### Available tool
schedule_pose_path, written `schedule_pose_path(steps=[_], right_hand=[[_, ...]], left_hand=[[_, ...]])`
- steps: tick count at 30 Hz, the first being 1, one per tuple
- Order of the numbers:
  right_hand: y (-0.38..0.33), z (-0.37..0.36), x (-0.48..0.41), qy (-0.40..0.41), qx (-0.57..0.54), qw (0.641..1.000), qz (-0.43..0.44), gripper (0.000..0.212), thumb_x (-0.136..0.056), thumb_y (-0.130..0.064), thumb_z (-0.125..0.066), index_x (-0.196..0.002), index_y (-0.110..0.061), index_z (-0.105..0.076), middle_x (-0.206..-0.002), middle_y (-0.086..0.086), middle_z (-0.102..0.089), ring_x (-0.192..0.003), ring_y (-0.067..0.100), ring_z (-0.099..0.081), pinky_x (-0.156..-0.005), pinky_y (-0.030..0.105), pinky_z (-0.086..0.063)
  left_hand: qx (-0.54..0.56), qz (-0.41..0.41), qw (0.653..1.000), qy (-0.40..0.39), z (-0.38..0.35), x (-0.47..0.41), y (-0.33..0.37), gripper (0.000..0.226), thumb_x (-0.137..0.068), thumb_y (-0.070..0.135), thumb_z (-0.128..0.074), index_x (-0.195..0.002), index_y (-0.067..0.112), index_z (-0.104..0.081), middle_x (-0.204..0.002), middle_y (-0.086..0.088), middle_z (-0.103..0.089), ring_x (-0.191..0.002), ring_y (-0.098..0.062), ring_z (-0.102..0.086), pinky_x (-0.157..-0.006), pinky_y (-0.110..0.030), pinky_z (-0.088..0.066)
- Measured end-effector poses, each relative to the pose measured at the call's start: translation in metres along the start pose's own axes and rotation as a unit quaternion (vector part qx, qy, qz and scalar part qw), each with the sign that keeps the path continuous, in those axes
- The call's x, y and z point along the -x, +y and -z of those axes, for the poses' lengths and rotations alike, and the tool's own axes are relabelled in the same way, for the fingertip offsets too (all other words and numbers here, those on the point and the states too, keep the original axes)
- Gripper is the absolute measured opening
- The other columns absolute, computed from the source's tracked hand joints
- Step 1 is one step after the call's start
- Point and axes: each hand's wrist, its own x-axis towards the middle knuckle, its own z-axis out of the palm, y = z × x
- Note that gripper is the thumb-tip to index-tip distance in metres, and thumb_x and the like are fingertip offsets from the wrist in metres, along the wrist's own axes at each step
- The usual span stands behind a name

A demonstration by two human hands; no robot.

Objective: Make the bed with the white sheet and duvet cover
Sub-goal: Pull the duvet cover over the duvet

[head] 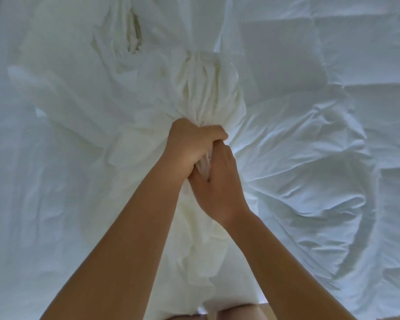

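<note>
The task is judged to be at an early to middle stage. A white sheet [44, 181] is seen spread over the left part of the bed, wrinkled and not smoothed; whether its edges are tucked cannot be told, since they lie outside the view. A quilted duvet [321, 65] is laid bare over the right part, rumpled toward the near side, and no cover is seen on it. The duvet cover [206, 88], a creamier white than the rest, is gathered into a thick bunch at the middle of the bed, with loose folds spilling up and to the left and down toward the near edge. The bunch is gripped at its neck by the left hand [194, 144], whose fingers are curled tightly round the cloth. Just below and touching it, the right hand [219, 190] is closed on the same gathered cloth, its fingertips buried in the folds, so that how much is held there cannot be made out. What is left, as far as can be judged, is most of the work: the cover is to be opened out, the duvet is to be fed into it, and the whole is to be spread flat over the sheet and the wrinkles smoothed.
</note>
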Motion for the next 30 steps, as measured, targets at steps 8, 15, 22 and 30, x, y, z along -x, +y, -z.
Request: schedule_pose_path(steps=[8, 15, 22, 30], right_hand=[[0.126, 0.142, -0.04, 0.245, 0.169, 0.954, -0.032, 0.045, -0.084, -0.034, -0.063, -0.115, -0.002, -0.062, -0.125, 0.023, -0.049, -0.12, 0.039, -0.043, -0.102, 0.043, -0.03], [0.216, 0.193, -0.091, 0.155, 0.064, 0.905, -0.391, 0.113, -0.066, -0.079, -0.054, -0.149, -0.017, -0.01, -0.149, 0.015, -0.032, -0.139, 0.033, -0.027, -0.114, 0.052, -0.012], [0.19, 0.132, -0.096, 0.11, -0.01, 0.959, -0.261, 0.04, -0.087, -0.015, -0.045, -0.126, -0.012, -0.054, -0.125, 0.013, -0.059, -0.118, 0.033, -0.052, -0.095, 0.033, -0.039], [0.208, 0.162, -0.131, 0.134, 0.152, 0.953, -0.225, 0.063, -0.081, -0.056, -0.054, -0.133, -0.026, -0.038, -0.13, 0.009, -0.039, -0.123, 0.031, -0.036, -0.097, 0.044, -0.032]], left_hand=[[0.052, 0.079, 0.995, -0.019, -0.076, 0.006, 0.005, 0.008, -0.069, 0.005, -0.071, -0.072, 0.006, -0.063, -0.07, -0.008, -0.061, -0.058, -0.019, -0.059, -0.048, -0.017, -0.047], [0.0, 0.093, 0.995, 0.038, -0.101, 0.003, 0.002, 0.019, -0.069, 0.012, -0.074, -0.083, 0.003, -0.066, -0.066, -0.007, -0.058, -0.056, -0.021, -0.058, -0.051, -0.022, -0.043], [-0.065, 0.08, 0.993, 0.064, -0.08, 0.008, -0.002, 0.014, -0.07, 0.014, -0.073, -0.08, 0.007, -0.066, -0.066, -0.006, -0.062, -0.058, -0.019, -0.061, -0.048, -0.022, -0.041], [-0.104, 0.06, 0.991, 0.058, -0.115, 0.0, -0.005, 0.014, -0.073, 0.017, -0.072, -0.076, 0.005, -0.066, -0.063, -0.008, -0.057, -0.051, -0.018, -0.054, -0.047, -0.025, -0.04]])
